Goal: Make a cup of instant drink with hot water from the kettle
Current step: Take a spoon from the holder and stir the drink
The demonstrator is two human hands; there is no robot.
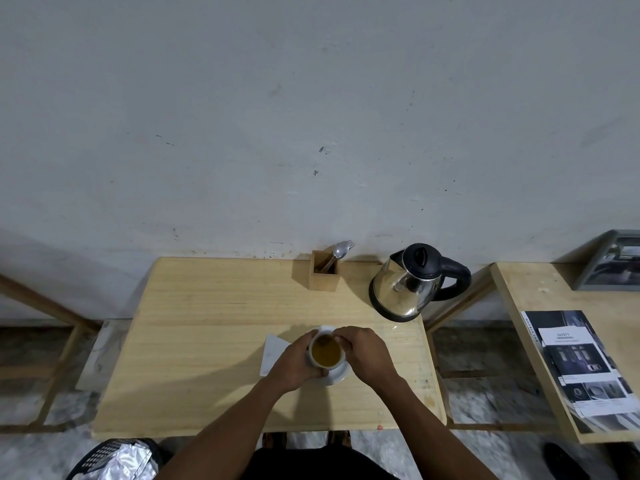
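Observation:
A white cup of yellow-brown drink stands on a white saucer near the table's front middle. My left hand wraps around the cup's left side. My right hand is at the cup's right rim, its fingertips pinched over a small brown thing, which looks like a tea bag, dipping into the drink at the far rim. The steel kettle with black lid and handle stands at the back right, apart from both hands.
A wooden holder with a spoon and a fork stands at the back by the wall. A white paper lies left of the cup. A second table at right carries leaflets and a frame. A black basket sits at the lower left.

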